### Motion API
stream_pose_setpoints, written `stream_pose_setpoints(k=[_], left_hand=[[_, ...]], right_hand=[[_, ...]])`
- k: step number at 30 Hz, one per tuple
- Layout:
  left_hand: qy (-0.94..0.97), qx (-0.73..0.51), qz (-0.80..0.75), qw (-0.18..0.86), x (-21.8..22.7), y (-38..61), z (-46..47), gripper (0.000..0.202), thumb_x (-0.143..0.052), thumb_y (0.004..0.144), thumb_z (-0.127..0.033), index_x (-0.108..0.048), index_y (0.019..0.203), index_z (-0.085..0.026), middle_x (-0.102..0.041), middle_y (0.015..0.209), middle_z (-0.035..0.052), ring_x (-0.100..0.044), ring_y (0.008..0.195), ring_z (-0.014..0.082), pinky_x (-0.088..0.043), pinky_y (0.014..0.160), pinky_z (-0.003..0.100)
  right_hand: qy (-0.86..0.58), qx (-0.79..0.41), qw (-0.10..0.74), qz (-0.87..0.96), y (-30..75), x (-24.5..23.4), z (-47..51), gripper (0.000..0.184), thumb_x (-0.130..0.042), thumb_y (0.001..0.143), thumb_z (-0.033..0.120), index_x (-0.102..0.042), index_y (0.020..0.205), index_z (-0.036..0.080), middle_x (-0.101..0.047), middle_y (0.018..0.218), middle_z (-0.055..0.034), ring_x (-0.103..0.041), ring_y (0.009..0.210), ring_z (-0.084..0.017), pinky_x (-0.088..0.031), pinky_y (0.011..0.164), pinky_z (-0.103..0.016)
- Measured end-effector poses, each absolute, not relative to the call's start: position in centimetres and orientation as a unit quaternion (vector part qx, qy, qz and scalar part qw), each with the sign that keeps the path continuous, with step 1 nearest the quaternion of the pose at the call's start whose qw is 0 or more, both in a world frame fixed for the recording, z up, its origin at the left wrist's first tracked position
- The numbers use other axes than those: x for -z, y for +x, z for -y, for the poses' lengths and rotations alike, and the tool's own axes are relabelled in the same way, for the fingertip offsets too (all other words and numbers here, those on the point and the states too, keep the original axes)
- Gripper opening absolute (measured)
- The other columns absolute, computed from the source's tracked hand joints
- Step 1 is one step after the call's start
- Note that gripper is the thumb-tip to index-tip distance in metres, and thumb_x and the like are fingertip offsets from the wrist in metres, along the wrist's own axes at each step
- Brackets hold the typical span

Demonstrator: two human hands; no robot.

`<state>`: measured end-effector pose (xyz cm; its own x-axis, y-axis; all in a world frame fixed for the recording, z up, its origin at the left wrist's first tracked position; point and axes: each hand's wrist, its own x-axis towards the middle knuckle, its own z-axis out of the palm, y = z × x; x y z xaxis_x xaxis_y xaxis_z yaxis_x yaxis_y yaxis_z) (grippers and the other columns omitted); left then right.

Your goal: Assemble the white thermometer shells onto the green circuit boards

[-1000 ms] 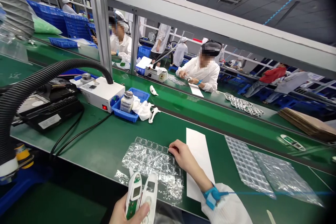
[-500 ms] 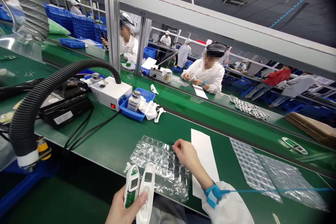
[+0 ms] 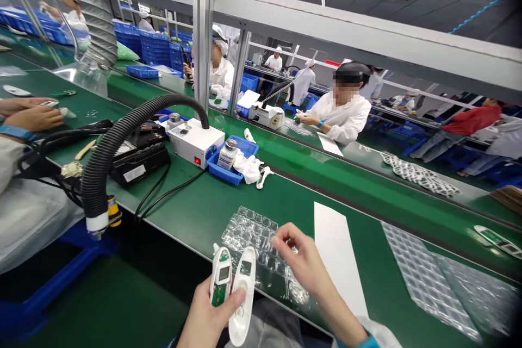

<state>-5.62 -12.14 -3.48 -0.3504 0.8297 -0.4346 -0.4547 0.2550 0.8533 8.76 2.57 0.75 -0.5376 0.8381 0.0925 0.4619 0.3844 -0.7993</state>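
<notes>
My left hand (image 3: 206, 312) grips two pieces side by side. One is a white ear thermometer body (image 3: 221, 272) with a small screen and an exposed green circuit board. The other is its white shell cover (image 3: 243, 310), pinned under my thumb. Over the right side of a clear plastic blister sheet (image 3: 244, 231), my right hand (image 3: 299, 255) is closed, thumb and forefinger pinched together. Whatever sits between those fingertips is too small to make out. Beside this hand a white paper strip (image 3: 336, 250) lies on the green bench.
A blue tray (image 3: 228, 174) holds a bottle and white cloth, near a white box (image 3: 196, 141) with a black hose (image 3: 95, 174). More plastic sheets (image 3: 424, 277) lie at right. A co-worker's hands (image 3: 35, 114) work at left; another open device (image 3: 495, 240) rests on the belt.
The view has swung left, bringing a co-worker's hands into sight. My right hand's pinched fingers remain near the blister sheet, the wrist turned slightly. My left hand keeps both pieces.
</notes>
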Motion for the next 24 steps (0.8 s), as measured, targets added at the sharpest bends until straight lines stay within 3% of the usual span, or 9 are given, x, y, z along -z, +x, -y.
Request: stream_pose_setpoints(k=[5,10,24], left_hand=[[0.166,-0.594,-0.588,0.523,3.3,-5.1,11.9,0.041,-0.081,0.058,-0.046,-0.067,0.077,-0.013,-0.062,0.064,-0.0002,-0.047,0.058,0.0122,-0.041,0.058,0.024],[0.182,-0.597,-0.601,0.499,3.2,-4.8,11.6,0.039,-0.082,0.056,-0.046,-0.065,0.069,-0.013,-0.057,0.058,-0.0016,-0.043,0.056,0.0113,-0.038,0.054,0.024],[0.17,-0.587,-0.609,0.506,3.1,-4.4,11.3,0.041,-0.082,0.055,-0.047,-0.067,0.071,-0.012,-0.06,0.06,0.0003,-0.046,0.058,0.0134,-0.038,0.055,0.024]], right_hand=[[-0.364,-0.464,0.238,0.772,7.2,-0.9,1.5,0.019,-0.053,0.088,0.022,-0.05,0.069,0.02,-0.049,0.08,-0.0002,-0.046,0.073,-0.015,-0.037,0.065,-0.026],[-0.371,-0.465,0.247,0.765,7.1,-0.2,2.1,0.019,-0.049,0.09,0.02,-0.046,0.071,0.02,-0.046,0.083,-0.0001,-0.045,0.076,-0.015,-0.036,0.067,-0.027],[-0.399,-0.46,0.264,0.748,7.6,0.3,2.5,0.019,-0.049,0.088,0.02,-0.04,0.072,0.021,-0.045,0.078,0.0011,-0.042,0.069,-0.014,-0.035,0.063,-0.026]])
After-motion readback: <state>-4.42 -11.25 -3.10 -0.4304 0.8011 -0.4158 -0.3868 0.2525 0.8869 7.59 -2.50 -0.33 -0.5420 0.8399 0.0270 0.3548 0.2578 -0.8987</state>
